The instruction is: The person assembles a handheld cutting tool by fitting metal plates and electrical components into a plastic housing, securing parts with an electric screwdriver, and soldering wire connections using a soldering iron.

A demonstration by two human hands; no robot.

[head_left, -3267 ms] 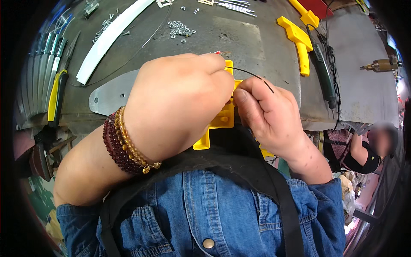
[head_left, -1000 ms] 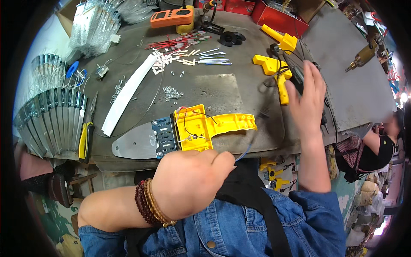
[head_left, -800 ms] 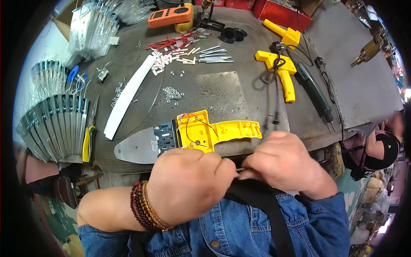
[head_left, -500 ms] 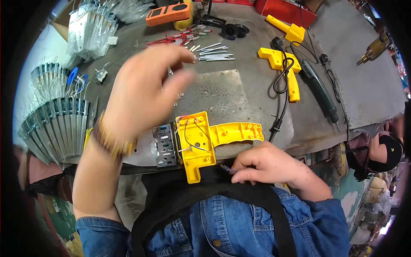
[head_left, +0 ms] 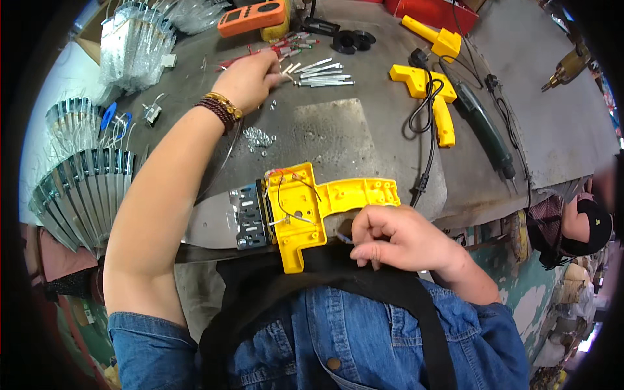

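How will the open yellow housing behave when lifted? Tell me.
The yellow housing should stay stiff, judging by its moulded-looking walls. It will probably feel heavier toward the metal plate extending from its left end. The thin dark wires curving across its open inside may flop.

Nuts lie beyond the housing

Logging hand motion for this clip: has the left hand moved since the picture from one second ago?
Yes, away from the body: the left hand was nearer the body than the nut pile and is now beyond it.
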